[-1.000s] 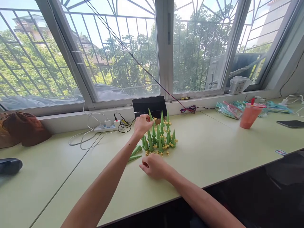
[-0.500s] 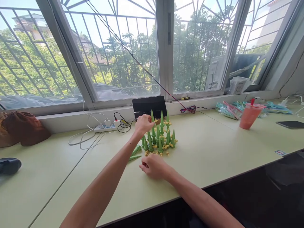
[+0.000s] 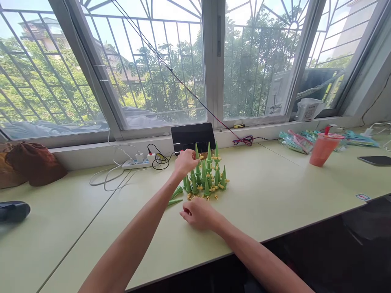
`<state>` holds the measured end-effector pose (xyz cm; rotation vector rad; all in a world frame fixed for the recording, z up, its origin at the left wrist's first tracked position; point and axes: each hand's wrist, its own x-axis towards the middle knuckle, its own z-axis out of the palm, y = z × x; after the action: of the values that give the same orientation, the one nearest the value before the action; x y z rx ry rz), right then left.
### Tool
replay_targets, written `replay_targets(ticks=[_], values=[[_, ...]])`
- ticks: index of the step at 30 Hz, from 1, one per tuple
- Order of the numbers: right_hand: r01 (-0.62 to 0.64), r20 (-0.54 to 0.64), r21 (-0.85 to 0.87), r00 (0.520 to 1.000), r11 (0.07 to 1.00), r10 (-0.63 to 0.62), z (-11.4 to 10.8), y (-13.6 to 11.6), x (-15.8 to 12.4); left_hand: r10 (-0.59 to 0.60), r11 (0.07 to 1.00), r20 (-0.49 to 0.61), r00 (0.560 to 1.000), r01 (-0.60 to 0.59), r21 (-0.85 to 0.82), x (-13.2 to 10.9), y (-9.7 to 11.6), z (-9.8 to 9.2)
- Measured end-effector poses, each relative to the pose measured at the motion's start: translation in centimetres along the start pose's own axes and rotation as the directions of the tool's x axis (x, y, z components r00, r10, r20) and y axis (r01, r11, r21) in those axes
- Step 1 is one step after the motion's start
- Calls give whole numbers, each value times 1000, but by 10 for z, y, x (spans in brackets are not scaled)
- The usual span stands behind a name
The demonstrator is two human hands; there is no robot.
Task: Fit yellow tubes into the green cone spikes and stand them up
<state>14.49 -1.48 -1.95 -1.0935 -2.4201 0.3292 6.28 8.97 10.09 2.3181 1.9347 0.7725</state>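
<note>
Green plant-watering spikes point(image 3: 207, 188) with small yellow valves stand upright in a tight cluster on the table, some stacked higher at the back. My left hand point(image 3: 185, 161) reaches over the cluster's left side, its fingers closed on a tall green spike point(image 3: 197, 150) in the back row; its tip rises beside the fingers. My right hand point(image 3: 199, 213) rests on the table just in front of the cluster, fingers curled, and their inside is hidden. Two loose green spikes point(image 3: 174, 202) lie left of the cluster, partly behind my left forearm.
A dark tablet point(image 3: 193, 133) leans at the window sill behind the spikes. Left of it lie a power strip point(image 3: 131, 164) and cables. To the right stand a red drink cup point(image 3: 324, 150), plastic-wrapped packs point(image 3: 295, 142) and a dark phone point(image 3: 375, 160).
The spike in my left hand sits slightly lower, and the hand has come down a little with it. My right hand stays in place. The view has shifted slightly.
</note>
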Motion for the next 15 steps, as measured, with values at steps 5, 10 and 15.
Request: replay_targets(ticks=[5,10,15], values=[[7,-6,-2,1000,1000,-7,0,0,1,6,1000,-11,1000,-6,14,0,-1,1],[-4,9,1,1000,1000,4,1,1,1,10,999,-45,999,-9,33,1,-3,4],[8,-13,1,1000,1000,-8,1,1,1,6,1000,-57,998,-5,19,1,-2,5]])
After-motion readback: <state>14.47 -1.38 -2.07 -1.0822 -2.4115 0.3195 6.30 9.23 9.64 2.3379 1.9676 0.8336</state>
